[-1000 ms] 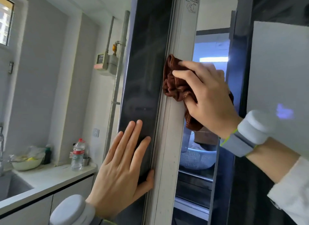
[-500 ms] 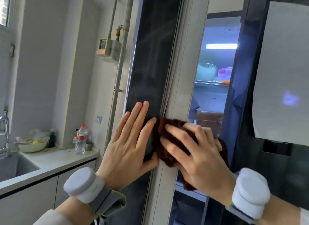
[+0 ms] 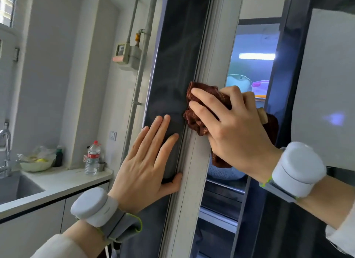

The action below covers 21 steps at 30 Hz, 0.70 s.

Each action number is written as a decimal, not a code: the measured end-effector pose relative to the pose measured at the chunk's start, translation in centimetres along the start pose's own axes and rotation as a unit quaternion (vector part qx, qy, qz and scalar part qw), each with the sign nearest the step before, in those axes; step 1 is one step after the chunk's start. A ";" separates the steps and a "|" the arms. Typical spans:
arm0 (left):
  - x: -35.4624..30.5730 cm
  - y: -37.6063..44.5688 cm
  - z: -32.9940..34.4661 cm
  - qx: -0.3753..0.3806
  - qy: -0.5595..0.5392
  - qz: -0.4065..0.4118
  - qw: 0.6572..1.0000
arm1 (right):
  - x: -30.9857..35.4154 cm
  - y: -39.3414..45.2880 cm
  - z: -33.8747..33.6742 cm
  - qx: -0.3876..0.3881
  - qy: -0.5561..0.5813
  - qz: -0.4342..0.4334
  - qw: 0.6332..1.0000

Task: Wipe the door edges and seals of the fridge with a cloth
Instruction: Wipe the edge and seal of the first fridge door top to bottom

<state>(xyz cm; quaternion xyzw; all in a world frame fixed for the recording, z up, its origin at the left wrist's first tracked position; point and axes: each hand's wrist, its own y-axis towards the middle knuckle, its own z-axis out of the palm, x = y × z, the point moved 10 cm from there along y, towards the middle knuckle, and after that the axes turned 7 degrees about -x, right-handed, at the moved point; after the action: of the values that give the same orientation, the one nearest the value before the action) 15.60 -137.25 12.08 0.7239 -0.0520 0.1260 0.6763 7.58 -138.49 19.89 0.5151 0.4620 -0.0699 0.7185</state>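
Note:
The left fridge door [image 3: 172, 56] stands open, its dark glossy face toward me and its pale edge with the seal [image 3: 194, 161] running down the middle of the view. My right hand [image 3: 232, 131] presses a bunched dark brown cloth [image 3: 196, 115] against that edge at mid height. My left hand [image 3: 148, 161] lies flat on the dark door face just below the cloth, fingers spread, thumb hooked on the edge. Both wrists carry grey-white bands.
The lit fridge interior [image 3: 253, 69] shows between the doors, with bowls and a basket on shelves. The right door [image 3: 326, 85] stands close on the right. A counter [image 3: 63, 181] with a water bottle [image 3: 92, 158], a bowl and a sink lies to the left.
My right hand with the cloth went down the door edge to my left hand, then came back up a little. My left hand stayed flat on the door face.

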 end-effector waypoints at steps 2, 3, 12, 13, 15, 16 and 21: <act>0.1 0.1 -0.1 -0.003 0.000 0.002 1.000 | 0.6 -0.8 0.0 0.001 -0.007 -0.008 1.000; 0.1 0.1 -0.1 -0.004 -0.001 0.001 1.000 | 1.0 -1.3 0.1 0.000 -0.003 -0.009 1.000; -0.4 -0.4 -0.1 -0.001 -0.004 0.009 1.000 | 6.4 -6.9 -0.5 0.036 0.074 -0.035 0.996; -0.3 -0.8 0.0 0.006 -0.002 0.009 1.000 | 6.8 -7.2 -0.5 0.039 0.080 -0.037 0.995; -0.5 -1.6 0.1 0.017 0.003 0.011 1.000 | 7.2 -7.4 -0.9 0.047 0.085 -0.047 0.994; -0.5 -1.8 0.1 0.019 0.008 0.012 1.000 | 7.3 -7.3 -1.1 0.050 0.089 -0.055 0.993; -0.1 -1.9 -0.1 0.021 0.012 0.004 1.000 | 4.4 -4.0 -1.3 0.039 0.074 -0.043 0.996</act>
<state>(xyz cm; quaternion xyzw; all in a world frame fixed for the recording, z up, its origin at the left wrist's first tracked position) 15.91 -137.05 10.23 0.7361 -0.0438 0.1386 0.6611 7.04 -137.64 13.90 0.5264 0.5330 -0.0806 0.6576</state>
